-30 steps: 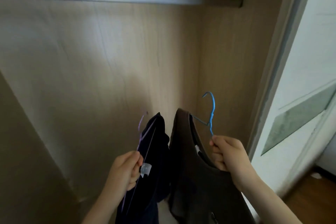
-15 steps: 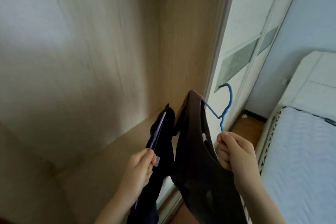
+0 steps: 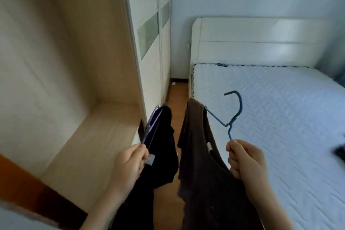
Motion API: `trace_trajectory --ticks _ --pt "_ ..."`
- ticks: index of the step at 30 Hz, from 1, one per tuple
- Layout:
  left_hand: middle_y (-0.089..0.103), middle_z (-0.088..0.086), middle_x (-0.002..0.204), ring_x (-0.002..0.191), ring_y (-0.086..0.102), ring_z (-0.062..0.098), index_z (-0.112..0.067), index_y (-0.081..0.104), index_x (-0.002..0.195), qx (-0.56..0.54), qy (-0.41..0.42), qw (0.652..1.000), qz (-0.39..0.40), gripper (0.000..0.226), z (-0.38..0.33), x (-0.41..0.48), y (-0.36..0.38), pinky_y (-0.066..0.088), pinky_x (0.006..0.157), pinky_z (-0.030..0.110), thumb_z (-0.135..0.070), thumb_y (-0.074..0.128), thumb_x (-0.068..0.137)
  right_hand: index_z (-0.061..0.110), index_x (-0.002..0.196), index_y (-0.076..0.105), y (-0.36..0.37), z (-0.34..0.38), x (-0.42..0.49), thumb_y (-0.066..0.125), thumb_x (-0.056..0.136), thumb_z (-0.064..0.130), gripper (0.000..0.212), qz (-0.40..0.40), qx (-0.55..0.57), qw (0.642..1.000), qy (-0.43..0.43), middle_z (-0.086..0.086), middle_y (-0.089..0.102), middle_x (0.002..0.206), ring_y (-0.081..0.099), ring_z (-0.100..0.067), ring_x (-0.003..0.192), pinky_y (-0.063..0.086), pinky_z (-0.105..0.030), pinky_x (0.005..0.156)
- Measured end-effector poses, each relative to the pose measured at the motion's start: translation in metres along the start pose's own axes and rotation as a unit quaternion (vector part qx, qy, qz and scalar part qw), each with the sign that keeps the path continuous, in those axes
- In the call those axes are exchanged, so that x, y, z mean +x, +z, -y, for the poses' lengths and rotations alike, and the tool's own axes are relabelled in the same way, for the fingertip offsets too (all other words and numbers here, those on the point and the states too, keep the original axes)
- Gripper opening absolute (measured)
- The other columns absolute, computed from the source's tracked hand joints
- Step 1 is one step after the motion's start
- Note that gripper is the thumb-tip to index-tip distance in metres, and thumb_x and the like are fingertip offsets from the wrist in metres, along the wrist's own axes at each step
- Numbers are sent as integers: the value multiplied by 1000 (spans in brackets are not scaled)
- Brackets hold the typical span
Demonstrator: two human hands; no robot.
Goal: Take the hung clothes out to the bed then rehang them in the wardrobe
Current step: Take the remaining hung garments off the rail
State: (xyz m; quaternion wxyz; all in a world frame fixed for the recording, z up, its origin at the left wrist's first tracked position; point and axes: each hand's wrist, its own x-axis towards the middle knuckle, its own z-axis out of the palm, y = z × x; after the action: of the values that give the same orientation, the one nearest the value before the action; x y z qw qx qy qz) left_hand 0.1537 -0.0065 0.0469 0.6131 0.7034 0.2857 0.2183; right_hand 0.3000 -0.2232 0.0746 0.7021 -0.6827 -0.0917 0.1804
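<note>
My left hand [image 3: 128, 162] grips a purple hanger [image 3: 152, 125] that carries a black garment [image 3: 164, 151]. My right hand [image 3: 244, 158] grips the stem of a blue hanger [image 3: 232, 115] with a dark brown garment [image 3: 201, 164] draped on it. Both garments hang over the strip of floor between the open wardrobe [image 3: 89, 136] on the left and the bed [image 3: 276, 117] on the right. The wardrobe's rail is out of view.
A wooden floor strip [image 3: 177, 95] runs between wardrobe and bed. White sliding wardrobe doors [image 3: 151, 39] stand behind the open section. The bed has a white headboard [image 3: 252, 39]. A dark item [image 3: 339, 152] lies at the bed's right edge.
The view has swung right from the wardrobe's inside toward the bed. Both hands keep their hangers and have carried the garments out of the wardrobe over the floor.
</note>
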Motion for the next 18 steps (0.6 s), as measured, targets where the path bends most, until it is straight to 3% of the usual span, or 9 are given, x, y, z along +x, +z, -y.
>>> trace_trajectory --ticks 5,10,14,18 --pt "27 -5 44 37 22 9 -3 51 65 39 37 994 100 37 -2 -40 54 18 39 18 -13 42 100 5 69 49 -77 -14 -65 45 92 3 24 -91 12 996 18 3 23 51 18 -9 41 13 -16 42" --pt "33 0 44 42 30 13 -16 61 76 127 116 969 176 26 1 -89 120 22 48 26 -14 46 98 5 66 50 -162 -30 -126 49 93 4 27 -179 41 983 21 -1 22 52 19 -10 41 14 -17 43" --pt "36 2 42 40 33 6 -15 61 70 170 180 942 225 26 -18 -141 194 26 45 20 -10 52 94 2 66 51 -247 -36 -189 47 96 5 31 -239 78 968 18 0 25 48 21 -9 37 15 -13 41" --pt "34 -1 41 37 29 9 -19 63 72 134 153 938 281 27 -31 -198 278 24 42 23 -10 52 95 1 66 52 -344 -28 -264 48 96 4 30 -301 87 950 -5 -3 24 51 21 -8 39 17 -11 40"
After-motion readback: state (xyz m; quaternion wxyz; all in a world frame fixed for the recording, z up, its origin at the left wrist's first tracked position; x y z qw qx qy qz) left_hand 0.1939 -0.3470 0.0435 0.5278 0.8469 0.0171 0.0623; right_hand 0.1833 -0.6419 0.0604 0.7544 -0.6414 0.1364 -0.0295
